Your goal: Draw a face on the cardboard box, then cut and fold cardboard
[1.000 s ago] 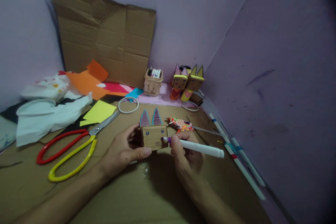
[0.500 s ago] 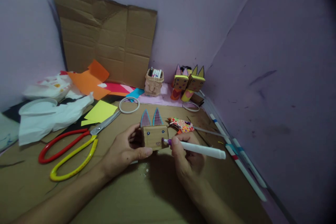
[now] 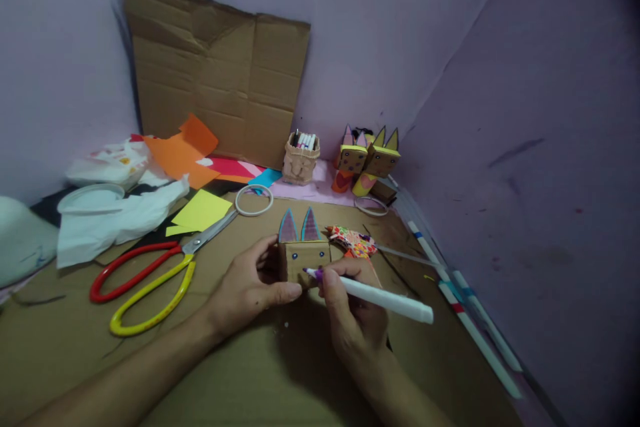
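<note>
A small cardboard box head [image 3: 295,270] with two drawn eyes and two pointed purple ears edged in blue is held upright above the cardboard sheet. My left hand [image 3: 255,287] grips its left side, thumb along the lower front edge. Between the thumb and fingers of my right hand [image 3: 355,307] is a white marker [image 3: 385,297] with a purple tip. That tip is at the front face of the box, below and between the eyes. The lower right of the face is hidden behind my right hand.
Scissors [image 3: 187,257] with red and yellow handles lie at left, near yellow paper [image 3: 203,210]. Behind stand a marker holder [image 3: 301,163] and two eared cardboard figures [image 3: 353,160]. Patterned scraps [image 3: 353,240] and several markers [image 3: 483,343] lie at right.
The marker tip has moved left across the box face, from near its right edge to the middle. The whole view has shifted slightly, with things appearing further right.
</note>
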The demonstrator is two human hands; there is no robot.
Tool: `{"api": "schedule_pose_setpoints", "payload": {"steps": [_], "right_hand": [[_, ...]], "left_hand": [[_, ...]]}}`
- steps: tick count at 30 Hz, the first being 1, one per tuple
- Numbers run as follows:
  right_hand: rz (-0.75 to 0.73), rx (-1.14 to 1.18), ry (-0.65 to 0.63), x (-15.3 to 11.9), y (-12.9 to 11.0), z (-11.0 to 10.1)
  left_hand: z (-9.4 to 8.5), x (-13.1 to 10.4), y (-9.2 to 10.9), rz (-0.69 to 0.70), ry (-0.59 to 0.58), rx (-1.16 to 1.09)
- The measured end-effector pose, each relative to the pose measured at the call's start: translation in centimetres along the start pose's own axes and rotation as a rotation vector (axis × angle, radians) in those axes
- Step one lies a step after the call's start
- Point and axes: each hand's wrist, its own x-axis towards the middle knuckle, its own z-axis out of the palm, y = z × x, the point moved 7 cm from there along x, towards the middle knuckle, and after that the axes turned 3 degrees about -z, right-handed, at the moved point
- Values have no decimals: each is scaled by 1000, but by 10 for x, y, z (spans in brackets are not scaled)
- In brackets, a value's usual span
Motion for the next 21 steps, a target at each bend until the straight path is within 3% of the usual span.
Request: {"api": "schedule_pose_setpoints", "payload": {"steps": [4,21], "right_hand": [[-47,22,11,0,-2,4],[-9,-22,50,-2,3,5]], "left_hand": [[0,0,0,6,-9,-14],[-1,1,-4,15,-5,0]]}}
